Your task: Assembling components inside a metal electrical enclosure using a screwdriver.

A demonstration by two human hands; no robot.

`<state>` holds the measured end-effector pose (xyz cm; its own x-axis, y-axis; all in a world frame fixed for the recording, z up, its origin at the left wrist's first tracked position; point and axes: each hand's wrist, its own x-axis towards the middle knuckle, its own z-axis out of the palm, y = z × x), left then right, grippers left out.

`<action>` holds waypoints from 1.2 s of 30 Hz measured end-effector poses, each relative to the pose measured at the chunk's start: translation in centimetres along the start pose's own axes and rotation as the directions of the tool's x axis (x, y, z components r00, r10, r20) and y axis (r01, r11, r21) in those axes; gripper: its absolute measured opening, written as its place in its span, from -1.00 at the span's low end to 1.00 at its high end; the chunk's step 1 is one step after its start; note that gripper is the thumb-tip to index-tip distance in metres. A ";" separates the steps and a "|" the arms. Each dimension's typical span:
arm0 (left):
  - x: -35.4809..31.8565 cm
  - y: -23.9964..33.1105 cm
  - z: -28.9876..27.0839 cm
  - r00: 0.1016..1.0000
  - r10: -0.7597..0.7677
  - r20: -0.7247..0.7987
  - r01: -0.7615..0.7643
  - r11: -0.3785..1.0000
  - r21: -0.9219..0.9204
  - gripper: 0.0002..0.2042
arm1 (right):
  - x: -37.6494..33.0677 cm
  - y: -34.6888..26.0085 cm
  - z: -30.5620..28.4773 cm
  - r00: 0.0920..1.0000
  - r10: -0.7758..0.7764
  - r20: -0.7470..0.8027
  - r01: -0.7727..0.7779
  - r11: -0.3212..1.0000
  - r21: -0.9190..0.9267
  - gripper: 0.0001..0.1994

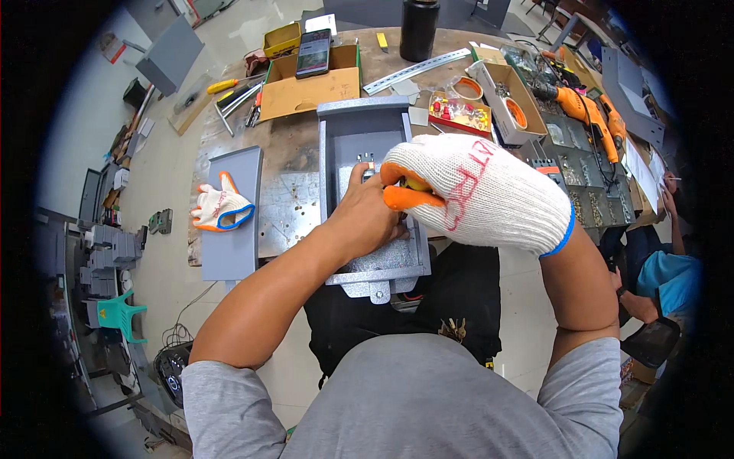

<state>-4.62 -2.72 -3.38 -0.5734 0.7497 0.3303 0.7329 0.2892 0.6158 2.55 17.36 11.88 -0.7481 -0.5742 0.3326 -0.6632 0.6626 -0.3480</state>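
A grey metal box (327, 164), open at the top, lies lengthwise before me at the table's near edge. Reaching into it is my bare left hand (365, 214), its fingers curled at a small metal part (368, 174) on the box floor; what they grip is mostly hidden. My right hand (459, 187) wears a white knit glove with orange fingers and blue cuff. It is closed around a yellow handle (415, 184), apparently a screwdriver's, whose tip is hidden behind the left hand. Both hands are close together over the box.
Left of the box, a matching glove (222, 206) rests on a grey metal panel (233, 256). Beyond stand a cardboard box (306, 96) with a phone (313, 53), a slotted rail (417, 71) and a black bottle (419, 30). Orange drills (585, 115) lie right; a person (661, 275) sits there.
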 end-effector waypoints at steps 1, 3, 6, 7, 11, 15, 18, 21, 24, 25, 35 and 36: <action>0.0 -0.1 0.1 1.000 0.011 0.013 -0.012 0.998 0.064 -0.38 | 0.0 0.1 -0.1 1.000 0.002 0.003 -0.002 1.000 0.011 -0.69; 0.1 0.3 -0.2 0.998 0.031 0.046 -0.039 0.981 0.190 -0.36 | -0.1 0.6 0.1 1.000 -0.006 -0.011 0.006 1.000 0.013 -0.69; 0.7 1.6 -2.0 0.989 0.021 0.145 -0.066 0.948 0.311 -0.35 | 0.1 1.0 0.0 0.999 -0.014 -0.042 0.014 1.000 0.009 -0.69; 1.0 1.8 -2.4 0.981 0.014 0.192 -0.085 0.926 0.368 -0.35 | 0.5 0.8 -0.5 1.000 0.012 -0.002 -0.012 1.000 0.011 -0.69; 1.2 1.5 -3.5 0.936 -0.057 0.347 -0.089 0.916 0.392 -0.36 | 1.2 0.4 -1.3 0.996 0.059 0.064 -0.059 0.998 -0.007 -0.68; 1.4 1.2 -4.0 0.937 -0.015 0.349 -0.141 0.899 0.416 -0.36 | 1.4 0.4 -1.2 0.998 0.055 0.036 -0.053 0.997 -0.047 -0.66; 1.4 1.4 -4.3 0.941 0.001 0.338 -0.136 0.916 0.376 -0.36 | 1.5 0.4 -1.2 0.998 0.061 0.030 -0.059 0.996 -0.062 -0.64; 1.3 0.9 -4.0 0.954 0.032 0.299 -0.139 0.929 0.344 -0.38 | 1.7 0.3 -1.3 0.992 0.095 0.077 -0.086 0.989 -0.116 -0.61; 1.4 0.9 -3.7 0.968 0.079 0.240 -0.153 0.938 0.311 -0.42 | 1.9 -0.1 -1.6 0.992 0.107 0.071 -0.100 0.990 -0.098 -0.60; 1.6 1.1 -3.7 0.970 0.059 0.237 -0.131 0.945 0.301 -0.44 | 1.9 -0.2 -1.6 0.991 0.112 0.068 -0.106 0.990 -0.088 -0.59; 1.3 0.7 -3.8 0.971 -0.020 0.239 -0.060 0.946 0.319 -0.64 | 2.2 -0.2 -1.1 0.991 0.113 0.073 -0.104 0.987 -0.122 -0.51; 1.2 0.5 -3.9 0.971 -0.022 0.238 -0.057 0.946 0.319 -0.64 | 2.0 -0.2 -0.9 0.993 0.105 0.053 -0.096 0.982 -0.162 -0.49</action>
<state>-6.33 -4.01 0.08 -0.4857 0.8633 0.1368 0.8428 0.4210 0.3354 1.16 16.49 13.37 -0.8139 -0.5260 0.2468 -0.5766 0.7837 -0.2312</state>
